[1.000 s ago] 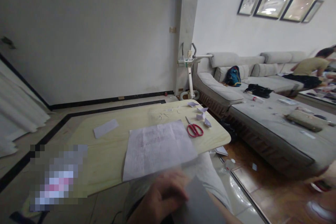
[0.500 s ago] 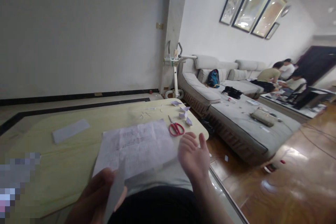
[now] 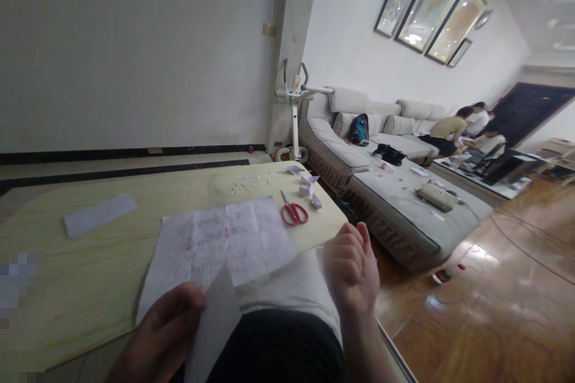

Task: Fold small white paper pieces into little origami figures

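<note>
Head view: your two bare hands are at the near edge of the table (image 3: pixel 90 287).
Left hand: your left hand (image 3: pixel 164 329) is low at the near edge, fingers pinching the held paper (image 3: pixel 218 320) along its left side.
Held paper: plain, pale, tilted up, pointed corner on top; in view it overlaps the near part of the printed sheet (image 3: pixel 224 239). Its lower end runs out of frame.
Right hand: your right hand (image 3: pixel 353 269) is just off the near right corner, fingers curled into the palm, thumb up alongside. Nothing visible in it; can't tell if it touches the table.
Printed sheet: flat, creased, lying along the near edge; print too small to read.
Scissors: red-handled scissors (image 3: pixel 290 209) lie just right of the sheet, near the right edge, blades toward the far edge.
Folded pieces: four small folded paper pieces (image 3: pixel 307 190) clustered from the far right corner down along the right edge.
Scraps: thin paper scraps (image 3: pixel 245 187) lie beyond the sheet, toward the far edge.
Strip: blank paper strip (image 3: pixel 99 214) lies flat on the left part, well apart from your hands.
</note>
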`<state>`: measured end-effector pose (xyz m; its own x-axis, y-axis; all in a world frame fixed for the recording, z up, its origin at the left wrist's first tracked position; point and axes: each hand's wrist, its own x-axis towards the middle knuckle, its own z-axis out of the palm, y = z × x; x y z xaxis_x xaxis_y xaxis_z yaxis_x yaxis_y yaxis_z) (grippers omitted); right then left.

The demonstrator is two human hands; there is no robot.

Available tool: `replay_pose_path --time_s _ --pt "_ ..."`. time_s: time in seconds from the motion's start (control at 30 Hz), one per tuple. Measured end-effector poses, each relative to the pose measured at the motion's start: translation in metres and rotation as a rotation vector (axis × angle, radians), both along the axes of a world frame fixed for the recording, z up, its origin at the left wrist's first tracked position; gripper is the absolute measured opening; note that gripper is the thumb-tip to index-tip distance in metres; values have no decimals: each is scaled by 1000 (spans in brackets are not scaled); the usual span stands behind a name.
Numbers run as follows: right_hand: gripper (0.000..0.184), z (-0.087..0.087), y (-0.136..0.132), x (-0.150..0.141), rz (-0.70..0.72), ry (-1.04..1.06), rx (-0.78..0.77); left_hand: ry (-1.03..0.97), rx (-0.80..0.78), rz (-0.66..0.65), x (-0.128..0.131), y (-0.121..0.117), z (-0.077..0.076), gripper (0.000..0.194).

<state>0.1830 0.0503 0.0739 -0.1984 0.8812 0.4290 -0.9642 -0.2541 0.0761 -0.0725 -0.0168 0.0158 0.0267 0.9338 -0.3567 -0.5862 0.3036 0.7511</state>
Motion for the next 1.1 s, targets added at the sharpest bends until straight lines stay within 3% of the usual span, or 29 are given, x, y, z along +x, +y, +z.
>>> replay_pose_path --time_s 0.2,0.3,0.47,0.6,0.7,0.77,0.87,1.1 --pt "48 -1 -2 -3 -1 16 -18 24 -38 97 3 2 6 34" --pt "47 -1 -7 -2 -122 -105 -32 4 -21 196 0 9 3 40" --pt "44 -3 -15 -6 -340 -789 18 90 11 337 1 17 -2 41" --pt "16 -14 -18 -21 -476 -1422 240 265 108 333 8 15 -4 35" --pt "59 -25 -21 -30 -540 -1781 458 444 173 309 13 14 -5 32" --pt "68 -32 -22 -33 -527 -1869 558 573 191 279 16 14 -5 32" --pt "62 -42 -22 -34 -536 -1907 618 677 197 201 19 14 -5 34" --pt "54 -58 -16 -37 -647 -1912 512 864 350 24 22 11 -7 39"
